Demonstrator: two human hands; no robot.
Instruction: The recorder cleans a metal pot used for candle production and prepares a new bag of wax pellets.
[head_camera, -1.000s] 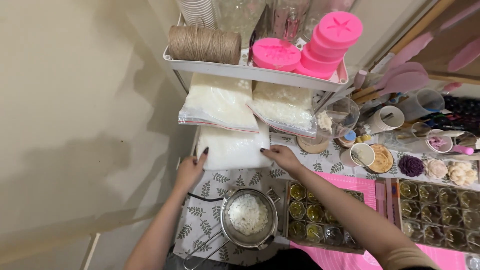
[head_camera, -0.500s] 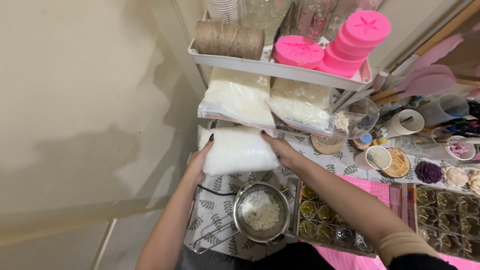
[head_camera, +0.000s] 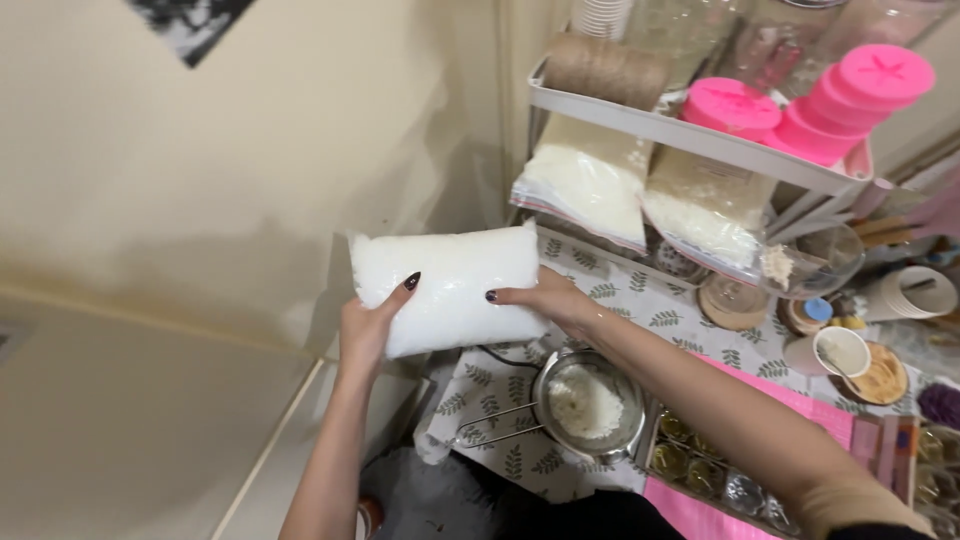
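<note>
1. A person is holding a plump clear bag of white flakes (head_camera: 445, 285) in both hands, lifted clear of the tabletop (head_camera: 640, 300) and out past its left edge, in front of a cream wall (head_camera: 200, 180).

2. The left hand (head_camera: 368, 328) is gripping the bag's lower left corner, its dark-nailed thumb lying across the front of the plastic.

3. The right hand (head_camera: 545, 300) is clasping the bag's lower right edge, its thumb likewise pressing on the front while the fingers are wrapping behind, out of sight.

4. Just below the right wrist, a small metal pot (head_camera: 590, 408) is sitting on the leaf-patterned cloth, holding a mound of white flakes, its wire handle pointing left towards the table's edge.

5. Right of the pot, a tray of small glass jars (head_camera: 710, 470) is resting beside a pink mat (head_camera: 800, 410).

6. Above the bag, a white shelf (head_camera: 690, 128) is carrying a spool of brown twine (head_camera: 605, 68) and a stack of pink round moulds (head_camera: 800, 105).

7. Under that shelf, two more bags of pale flakes (head_camera: 650, 190) are leaning side by side, well apart from the one being held.

8. At the far right, paper cups (head_camera: 915, 292), a small white cup (head_camera: 840, 350) and a wooden coaster (head_camera: 735, 300) are crowding the tabletop.
</note>
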